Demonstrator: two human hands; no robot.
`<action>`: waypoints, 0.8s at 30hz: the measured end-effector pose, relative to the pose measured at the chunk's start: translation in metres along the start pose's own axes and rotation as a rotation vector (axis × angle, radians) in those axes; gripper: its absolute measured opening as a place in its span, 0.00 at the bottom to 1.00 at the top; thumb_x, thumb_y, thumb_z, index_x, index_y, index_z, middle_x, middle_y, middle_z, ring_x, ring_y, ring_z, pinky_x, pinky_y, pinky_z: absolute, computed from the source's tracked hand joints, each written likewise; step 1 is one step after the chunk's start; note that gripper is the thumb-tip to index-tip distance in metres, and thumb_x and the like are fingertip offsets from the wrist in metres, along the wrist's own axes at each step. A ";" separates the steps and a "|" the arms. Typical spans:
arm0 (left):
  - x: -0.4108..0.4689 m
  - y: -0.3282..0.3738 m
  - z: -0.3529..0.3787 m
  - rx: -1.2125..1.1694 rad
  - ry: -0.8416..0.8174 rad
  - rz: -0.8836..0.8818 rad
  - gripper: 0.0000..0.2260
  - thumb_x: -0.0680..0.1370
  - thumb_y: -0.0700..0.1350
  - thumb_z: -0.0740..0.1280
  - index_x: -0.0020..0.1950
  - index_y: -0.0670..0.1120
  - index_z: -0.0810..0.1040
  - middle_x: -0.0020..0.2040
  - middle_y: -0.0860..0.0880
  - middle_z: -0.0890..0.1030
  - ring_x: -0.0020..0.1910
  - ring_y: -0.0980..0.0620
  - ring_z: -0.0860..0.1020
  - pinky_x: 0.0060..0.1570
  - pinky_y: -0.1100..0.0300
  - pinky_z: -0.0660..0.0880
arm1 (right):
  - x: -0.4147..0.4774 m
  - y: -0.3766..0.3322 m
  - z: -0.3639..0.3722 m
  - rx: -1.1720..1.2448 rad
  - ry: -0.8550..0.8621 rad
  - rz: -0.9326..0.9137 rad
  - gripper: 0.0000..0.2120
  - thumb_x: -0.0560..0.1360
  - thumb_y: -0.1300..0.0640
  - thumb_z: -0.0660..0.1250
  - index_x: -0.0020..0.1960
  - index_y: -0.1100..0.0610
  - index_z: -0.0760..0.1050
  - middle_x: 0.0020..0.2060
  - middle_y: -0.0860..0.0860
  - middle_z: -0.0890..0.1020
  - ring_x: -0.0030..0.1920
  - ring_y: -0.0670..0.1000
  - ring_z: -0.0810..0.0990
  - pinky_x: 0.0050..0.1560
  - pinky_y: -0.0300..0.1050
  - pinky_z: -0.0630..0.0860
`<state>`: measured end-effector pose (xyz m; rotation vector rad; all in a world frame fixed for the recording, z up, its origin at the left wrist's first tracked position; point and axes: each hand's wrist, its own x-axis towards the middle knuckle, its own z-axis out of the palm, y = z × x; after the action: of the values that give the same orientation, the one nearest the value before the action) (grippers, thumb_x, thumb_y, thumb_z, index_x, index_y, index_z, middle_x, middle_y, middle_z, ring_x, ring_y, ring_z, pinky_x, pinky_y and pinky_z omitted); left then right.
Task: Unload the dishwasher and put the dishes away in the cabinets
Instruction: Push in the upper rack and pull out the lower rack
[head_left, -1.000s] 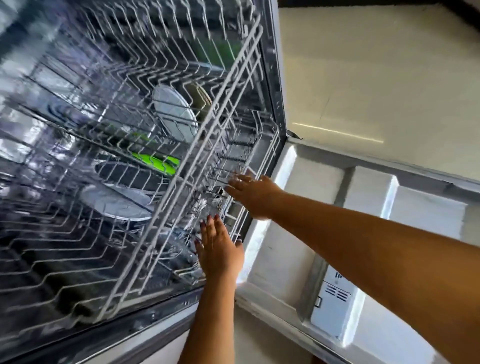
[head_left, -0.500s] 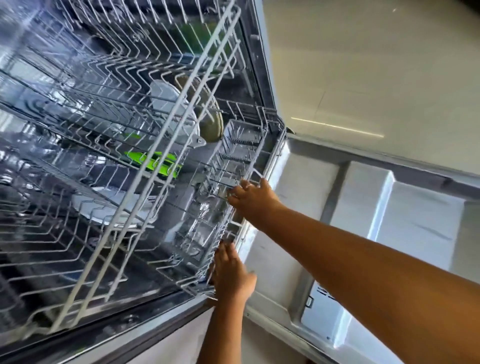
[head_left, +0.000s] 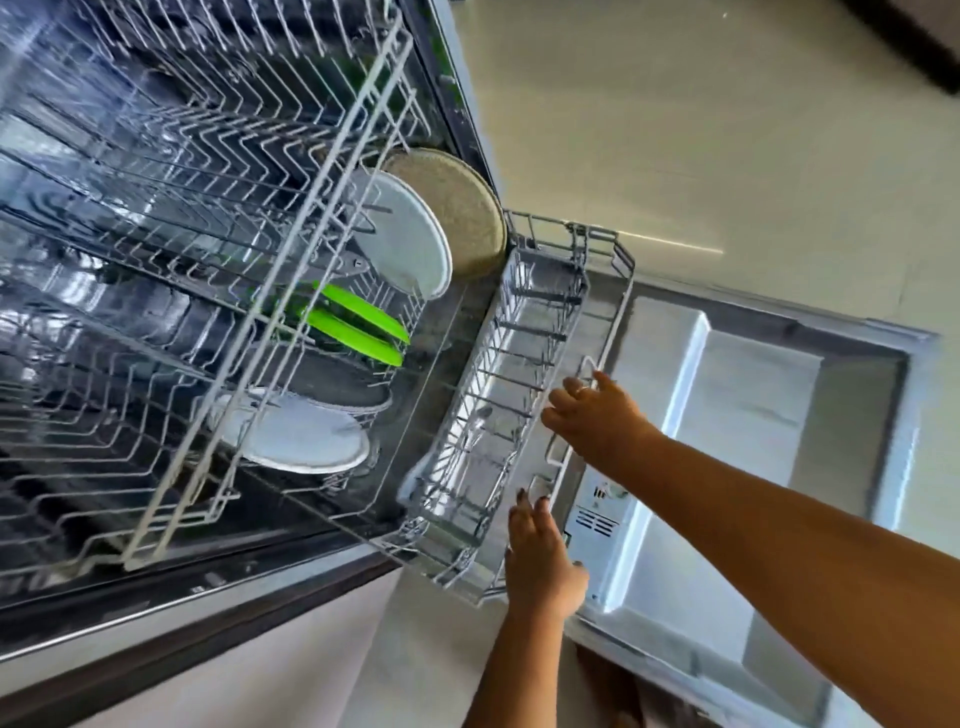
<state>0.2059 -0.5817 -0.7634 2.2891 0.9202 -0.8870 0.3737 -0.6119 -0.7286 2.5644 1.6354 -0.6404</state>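
Pale floor tiles fill the background above and right of an open dishwasher, seen at a steep tilt. At the far left, the upper rack of white wire spans most of the tub, and nothing on it can be made out.

Beneath it and further right sits the lower rack, standing part way out over the door. Its plates stand on edge in a row. A white plate is nearest the camera, then a dark plate and two green plates. Beyond them come a second white plate and a speckled beige plate, close to the tub's frame. The wire section at the front of this rack is blurred, so its contents cannot be told.

The left hand reaches up with its fingers straight, the tips touching the front rim of the lower rack and the thumb spread aside. Just right of it and higher, the right hand has its fingers curled over that same rim wire, gripping it. At the right lies the lowered dishwasher door, its grey inner panel facing up.
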 end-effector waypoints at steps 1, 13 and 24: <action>-0.002 0.003 0.003 -0.006 -0.022 0.017 0.36 0.77 0.45 0.64 0.78 0.48 0.44 0.78 0.47 0.39 0.77 0.47 0.42 0.74 0.56 0.50 | -0.006 0.005 0.003 -0.078 0.021 -0.007 0.18 0.69 0.55 0.74 0.57 0.56 0.79 0.58 0.56 0.79 0.63 0.57 0.76 0.62 0.65 0.69; -0.036 0.035 0.052 0.047 -0.115 0.127 0.35 0.78 0.43 0.63 0.78 0.46 0.44 0.78 0.47 0.38 0.77 0.46 0.43 0.74 0.56 0.52 | -0.074 0.040 0.050 -0.129 0.034 0.087 0.27 0.33 0.58 0.83 0.32 0.55 0.82 0.32 0.53 0.82 0.37 0.55 0.85 0.36 0.58 0.80; -0.063 0.072 0.098 0.066 -0.101 0.151 0.35 0.78 0.40 0.61 0.78 0.46 0.41 0.77 0.51 0.34 0.77 0.48 0.44 0.71 0.54 0.62 | -0.137 0.053 0.028 -0.187 -0.156 0.169 0.23 0.68 0.55 0.74 0.62 0.52 0.75 0.63 0.53 0.75 0.68 0.55 0.71 0.66 0.58 0.68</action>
<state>0.1874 -0.7174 -0.7659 2.3105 0.6745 -0.9692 0.3617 -0.7599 -0.7155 2.4190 1.3451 -0.6244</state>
